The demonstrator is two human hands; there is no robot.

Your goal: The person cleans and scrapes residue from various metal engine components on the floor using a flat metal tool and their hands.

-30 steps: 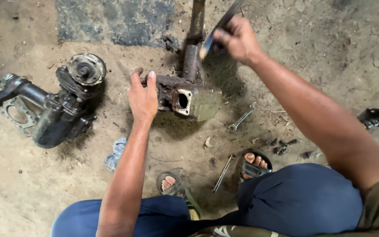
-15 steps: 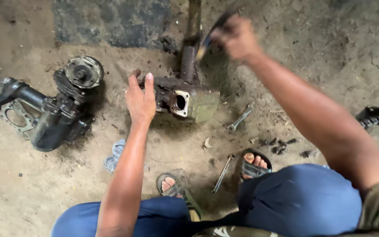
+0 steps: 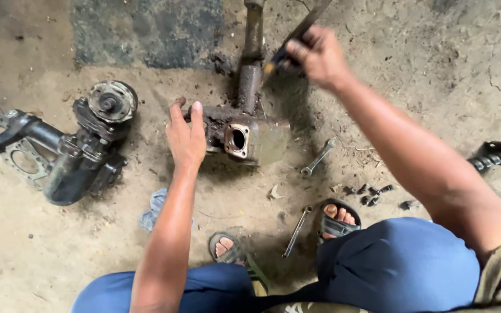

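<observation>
We see a rusty, dirt-caked metal housing point(image 3: 244, 136) lying on the sandy ground point(image 3: 378, 87) in front of our knees, with a round opening in a square flange facing us and a greenish flat side to its right; a thick shaft point(image 3: 251, 58) rises from it toward the top edge, where it is cut off. Our left hand point(image 3: 185, 136) lies flat and open against the housing's left end, fingers spread and pressing on it rather than gripping. Our right hand point(image 3: 318, 55) is closed around the handle of a long dark tool point(image 3: 297, 35), raised just right of the shaft; the tool is blurred and its far end leaves the frame, so we cannot tell what kind it is. Left of the housing lies a dark motor-like assembly point(image 3: 82, 156) on a perforated bracket point(image 3: 1, 145). A wrench point(image 3: 318, 157) lies just right of the housing, another wrench point(image 3: 297, 232) between our sandalled feet, and small bolts point(image 3: 372, 194) are scattered nearby. A black part point(image 3: 500, 155) is cut off at the right edge.
</observation>
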